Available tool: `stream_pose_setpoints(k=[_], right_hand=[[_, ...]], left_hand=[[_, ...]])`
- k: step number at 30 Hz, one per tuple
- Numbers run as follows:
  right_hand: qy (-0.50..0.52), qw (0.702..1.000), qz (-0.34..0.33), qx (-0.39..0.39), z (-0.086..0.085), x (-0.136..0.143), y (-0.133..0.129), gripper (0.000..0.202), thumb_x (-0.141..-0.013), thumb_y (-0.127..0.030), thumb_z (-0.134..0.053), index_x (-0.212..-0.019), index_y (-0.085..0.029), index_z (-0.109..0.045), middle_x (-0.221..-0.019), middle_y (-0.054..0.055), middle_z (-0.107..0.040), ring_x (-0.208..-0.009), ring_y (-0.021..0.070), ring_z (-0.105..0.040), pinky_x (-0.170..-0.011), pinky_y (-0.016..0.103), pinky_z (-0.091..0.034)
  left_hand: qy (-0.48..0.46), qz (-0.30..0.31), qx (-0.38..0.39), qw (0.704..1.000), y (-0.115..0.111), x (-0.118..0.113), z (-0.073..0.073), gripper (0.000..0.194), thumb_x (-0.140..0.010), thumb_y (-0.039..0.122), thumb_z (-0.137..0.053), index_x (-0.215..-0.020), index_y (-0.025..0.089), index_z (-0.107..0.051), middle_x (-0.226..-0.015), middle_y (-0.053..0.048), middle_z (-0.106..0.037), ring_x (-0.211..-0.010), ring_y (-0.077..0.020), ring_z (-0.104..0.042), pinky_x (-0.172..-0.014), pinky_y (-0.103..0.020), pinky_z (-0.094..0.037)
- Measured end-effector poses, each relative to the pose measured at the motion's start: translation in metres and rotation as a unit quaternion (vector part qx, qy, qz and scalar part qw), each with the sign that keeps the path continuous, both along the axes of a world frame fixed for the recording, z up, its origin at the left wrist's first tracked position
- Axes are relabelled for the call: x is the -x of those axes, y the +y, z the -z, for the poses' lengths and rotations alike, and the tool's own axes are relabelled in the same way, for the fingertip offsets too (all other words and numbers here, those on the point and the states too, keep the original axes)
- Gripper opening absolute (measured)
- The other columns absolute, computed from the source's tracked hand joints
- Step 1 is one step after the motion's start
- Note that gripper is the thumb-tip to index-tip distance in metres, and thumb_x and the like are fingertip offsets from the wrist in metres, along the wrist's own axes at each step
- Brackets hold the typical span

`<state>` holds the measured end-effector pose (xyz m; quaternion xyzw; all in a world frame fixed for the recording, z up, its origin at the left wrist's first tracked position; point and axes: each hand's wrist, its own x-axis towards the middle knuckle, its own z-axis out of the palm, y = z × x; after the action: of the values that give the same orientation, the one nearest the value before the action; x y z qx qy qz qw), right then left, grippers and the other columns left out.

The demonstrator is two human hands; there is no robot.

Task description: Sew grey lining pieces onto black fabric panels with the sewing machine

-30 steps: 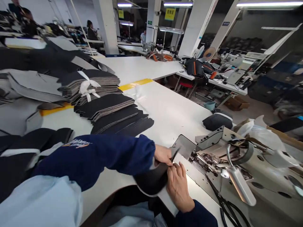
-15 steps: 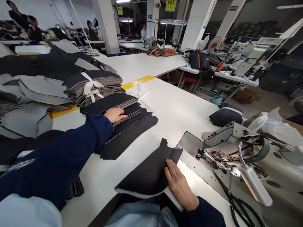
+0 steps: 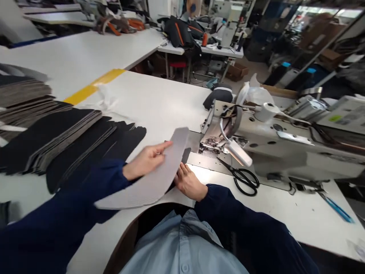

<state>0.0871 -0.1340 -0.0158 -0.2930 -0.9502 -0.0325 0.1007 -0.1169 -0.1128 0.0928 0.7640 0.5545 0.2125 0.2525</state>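
My left hand (image 3: 148,160) is closed on a curved fabric panel (image 3: 159,177), pinching its edge with the index finger stretched along it. The panel's light grey side faces up. A black fabric panel (image 3: 186,155) lies partly hidden beneath it on the table. My right hand (image 3: 189,182) has its fingers bent together at the black panel's edge, beside the grey one; the fingertips are partly hidden. To the right of both hands stands a sewing machine (image 3: 211,144), its needle area near the far end of the panels.
Black scissors (image 3: 246,182) lie in front of the machine, with a blue-handled tool (image 3: 339,211) farther right. Stacks of black panels (image 3: 68,140) cover the table's left side. Yellow tape (image 3: 94,87) crosses the white table (image 3: 159,95). A dark folded piece (image 3: 218,95) sits behind the machine.
My left hand has left the stack and moved right, now bringing a panel grey side up over the black one. My right hand's fingers, flat before, are now bent. The view has turned right.
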Motion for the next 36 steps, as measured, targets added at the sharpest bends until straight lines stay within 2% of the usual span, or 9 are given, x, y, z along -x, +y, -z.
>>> stream_pose_setpoints(k=[2,4,6,9,11,15,19,23,36], right_hand=[[-0.002,1.000,0.004,0.005,0.001,-0.005,-0.003,0.025,-0.089,-0.008,-0.051,-0.107,-0.004,-0.067,-0.113,0.027,-0.064,-0.115,0.0344,-0.056,-0.099,0.058,-0.044],[-0.003,1.000,0.012,-0.007,0.003,-0.013,-0.007,0.024,-0.088,-0.006,-0.049,-0.102,-0.004,-0.069,-0.105,0.025,-0.066,-0.112,0.0341,-0.057,-0.100,0.060,-0.043],[0.007,0.999,0.020,-0.023,0.005,-0.021,-0.010,0.026,-0.088,-0.005,-0.046,-0.103,-0.002,-0.068,-0.103,0.025,-0.066,-0.111,0.0332,-0.057,-0.101,0.060,-0.042],[0.033,0.999,0.019,-0.034,0.009,-0.029,-0.012,0.030,-0.089,-0.005,-0.044,-0.110,0.002,-0.065,-0.106,0.027,-0.065,-0.111,0.0324,-0.057,-0.104,0.058,-0.041],[0.044,0.998,0.017,-0.034,0.010,-0.030,-0.013,0.031,-0.090,-0.006,-0.044,-0.112,0.003,-0.064,-0.107,0.027,-0.064,-0.111,0.0320,-0.057,-0.105,0.056,-0.041],[0.055,0.998,0.014,-0.016,0.010,-0.029,-0.011,0.031,-0.091,-0.008,-0.043,-0.113,0.000,-0.064,-0.106,0.026,-0.064,-0.109,0.0318,-0.058,-0.106,0.059,-0.039],[0.059,0.998,0.005,-0.036,0.008,-0.029,-0.009,0.029,-0.091,-0.009,-0.044,-0.109,-0.002,-0.066,-0.103,0.023,-0.065,-0.104,0.0324,-0.059,-0.104,0.063,-0.038],[0.064,0.996,-0.002,-0.067,0.007,-0.031,-0.008,0.030,-0.090,-0.007,-0.042,-0.108,0.000,-0.065,-0.102,0.025,-0.065,-0.101,0.0340,-0.061,-0.101,0.064,-0.041],[0.054,0.997,0.019,-0.050,0.009,-0.037,-0.009,0.031,-0.088,-0.008,-0.045,-0.111,-0.001,-0.064,-0.106,0.025,-0.065,-0.106,0.0343,-0.059,-0.103,0.065,-0.039]], left_hand=[[0.066,0.064,0.009,0.996,-0.002,-0.031,0.026,0.053,-0.080,0.017,-0.039,-0.130,0.015,-0.056,-0.086,-0.002,-0.070,-0.073,-0.0149,-0.063,-0.065,-0.022,-0.052],[0.168,0.110,-0.038,0.979,0.000,-0.048,0.046,0.047,-0.078,0.012,-0.041,-0.121,0.014,-0.060,-0.083,-0.005,-0.069,-0.073,-0.0187,-0.063,-0.067,-0.028,-0.054],[0.241,0.148,-0.109,0.953,0.006,-0.057,0.058,0.034,-0.079,0.011,-0.044,-0.107,0.014,-0.065,-0.089,-0.009,-0.068,-0.079,-0.0225,-0.064,-0.072,-0.034,-0.054],[0.229,0.194,-0.206,0.931,0.020,-0.061,0.065,0.021,-0.087,0.015,-0.043,-0.089,0.015,-0.064,-0.118,-0.014,-0.062,-0.110,-0.0267,-0.058,-0.096,-0.043,-0.049],[0.196,0.227,-0.226,0.927,0.029,-0.062,0.070,0.025,-0.091,0.016,-0.038,-0.091,0.014,-0.063,-0.130,-0.014,-0.057,-0.124,-0.0252,-0.051,-0.105,-0.043,-0.043],[0.186,0.262,-0.215,0.923,0.039,-0.064,0.082,0.035,-0.094,0.015,-0.032,-0.116,0.009,-0.059,-0.134,-0.015,-0.056,-0.129,-0.0239,-0.048,-0.106,-0.040,-0.044],[0.184,0.273,-0.217,0.919,0.039,-0.064,0.086,0.041,-0.096,0.016,-0.029,-0.128,0.005,-0.053,-0.135,-0.018,-0.054,-0.131,-0.0251,-0.046,-0.107,-0.041,-0.045],[0.189,0.276,-0.223,0.916,0.040,-0.066,0.086,0.042,-0.096,0.017,-0.028,-0.128,0.006,-0.052,-0.136,-0.017,-0.054,-0.132,-0.0249,-0.046,-0.108,-0.042,-0.044],[0.199,0.286,-0.225,0.910,0.045,-0.076,0.081,0.041,-0.097,0.017,-0.027,-0.126,0.003,-0.052,-0.131,-0.018,-0.056,-0.128,-0.0249,-0.048,-0.107,-0.041,-0.044]])
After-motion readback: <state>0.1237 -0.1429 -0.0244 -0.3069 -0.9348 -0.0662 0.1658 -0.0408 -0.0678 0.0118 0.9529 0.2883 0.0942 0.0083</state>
